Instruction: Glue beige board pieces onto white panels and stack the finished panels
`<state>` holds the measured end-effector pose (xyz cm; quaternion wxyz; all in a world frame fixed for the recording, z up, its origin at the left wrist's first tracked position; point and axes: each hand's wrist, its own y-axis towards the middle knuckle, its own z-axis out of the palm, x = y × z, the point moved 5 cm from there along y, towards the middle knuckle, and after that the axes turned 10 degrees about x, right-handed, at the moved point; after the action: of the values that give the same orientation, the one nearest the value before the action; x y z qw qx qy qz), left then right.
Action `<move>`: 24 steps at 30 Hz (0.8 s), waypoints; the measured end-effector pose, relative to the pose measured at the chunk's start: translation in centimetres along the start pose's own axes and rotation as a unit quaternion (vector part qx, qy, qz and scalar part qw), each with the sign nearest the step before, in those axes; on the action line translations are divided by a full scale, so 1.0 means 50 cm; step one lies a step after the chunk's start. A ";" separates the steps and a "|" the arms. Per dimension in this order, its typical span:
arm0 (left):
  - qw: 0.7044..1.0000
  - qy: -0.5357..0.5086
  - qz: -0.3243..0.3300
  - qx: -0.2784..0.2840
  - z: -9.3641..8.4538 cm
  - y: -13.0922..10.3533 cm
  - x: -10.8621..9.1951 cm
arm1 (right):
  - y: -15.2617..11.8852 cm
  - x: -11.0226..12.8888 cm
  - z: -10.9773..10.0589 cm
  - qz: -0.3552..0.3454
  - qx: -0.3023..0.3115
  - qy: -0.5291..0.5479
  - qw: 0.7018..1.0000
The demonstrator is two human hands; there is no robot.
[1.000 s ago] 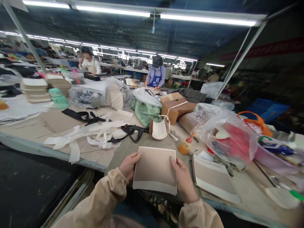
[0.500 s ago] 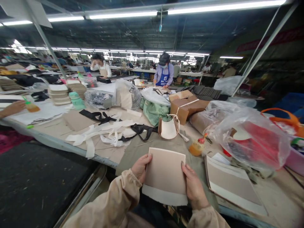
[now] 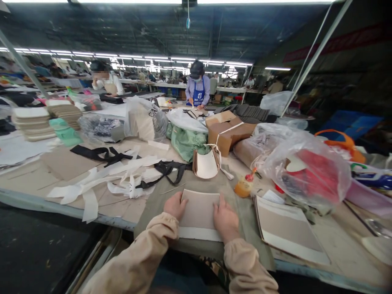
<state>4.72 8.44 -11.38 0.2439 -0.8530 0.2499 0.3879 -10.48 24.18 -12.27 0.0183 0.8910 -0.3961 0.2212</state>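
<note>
A beige panel (image 3: 199, 210) with pale strips along its far and near edges is held at its two sides, over a grey-green cloth (image 3: 153, 204) on the table. My left hand (image 3: 175, 205) grips its left side, thumb on top. On the right side, my right hand (image 3: 226, 218) is closed, thumb and fingers on the panel. Beyond it stands a bundle of curved cream-faced pieces (image 3: 207, 164) tied with white cord. To the right sits a squat bottle of amber liquid (image 3: 244, 185) with a red tip. Similar panels (image 3: 288, 228) lie stacked at the right.
White strips (image 3: 92, 183) and black straps (image 3: 173, 169) litter the left side. A green bag (image 3: 186, 143), an open cardboard box (image 3: 228, 132) and a clear bag with red contents (image 3: 315, 171) stand behind. Across the table a person in a blue apron (image 3: 199, 92) works.
Both hands have brought the panel forward and lower, over the cloth, and it looks flatter. The view has swung right and down; the co-worker's hand at far left is out of frame.
</note>
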 end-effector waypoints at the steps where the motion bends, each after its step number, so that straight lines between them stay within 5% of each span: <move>1: 0.999 0.030 0.011 -0.008 -0.002 -0.003 -0.002 | -0.003 0.006 -0.001 -0.012 -0.016 -0.055 0.998; 4: 0.976 0.203 0.073 -0.016 -0.002 -0.013 -0.024 | -0.009 0.017 -0.011 -0.045 -0.056 -0.125 0.990; 8: 0.887 0.424 0.177 0.051 0.030 -0.029 -0.062 | -0.007 0.033 -0.005 -0.133 -0.023 -0.147 0.980; 16: 0.850 0.457 0.236 0.114 0.114 -0.125 -0.051 | 0.012 0.034 0.017 -0.175 0.042 -0.147 0.973; 21: 0.834 0.469 0.269 0.107 0.118 -0.138 -0.033 | -0.008 0.067 0.022 -0.148 0.052 -0.101 0.982; 24: 0.823 0.473 0.302 0.082 0.115 -0.137 -0.033 | -0.034 0.127 0.032 -0.212 0.077 -0.036 0.973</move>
<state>4.90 17.55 -11.92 0.0350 -0.7903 0.6109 -0.0311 -4.94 20.56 -10.86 -0.0184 0.9607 -0.1801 0.2102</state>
